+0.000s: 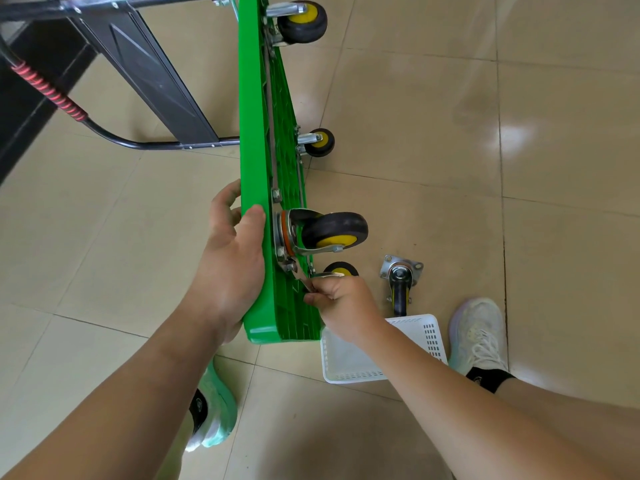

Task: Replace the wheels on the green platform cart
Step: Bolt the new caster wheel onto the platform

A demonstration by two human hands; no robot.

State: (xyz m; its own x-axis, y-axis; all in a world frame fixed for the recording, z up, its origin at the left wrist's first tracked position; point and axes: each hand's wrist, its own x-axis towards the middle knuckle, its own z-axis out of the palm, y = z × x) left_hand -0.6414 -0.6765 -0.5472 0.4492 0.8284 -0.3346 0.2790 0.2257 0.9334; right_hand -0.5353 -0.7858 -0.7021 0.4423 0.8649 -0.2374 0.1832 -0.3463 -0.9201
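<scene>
- Nearby, on the tiled floor [519, 168], a loose wheel [401, 282] lies just beyond a white basket [429, 337], both right of the green cart's [254, 133] near corner; the right forearm crosses over the basket.
- The left hand [232, 268] grips the cart's near upper edge, thumb over it.
- The right hand [346, 306] is fisted round a wrench [299, 277], whose head sits at a bolt below the nearest mounted wheel [332, 230].
- The cart stands on its long side edge, its length running away from the person, wheels pointing right, black handle [52, 91] sticking out left.

Pale mint-white lace-up sneakers [479, 336] w/ black ankle socks [490, 377], sm. logos.
</scene>
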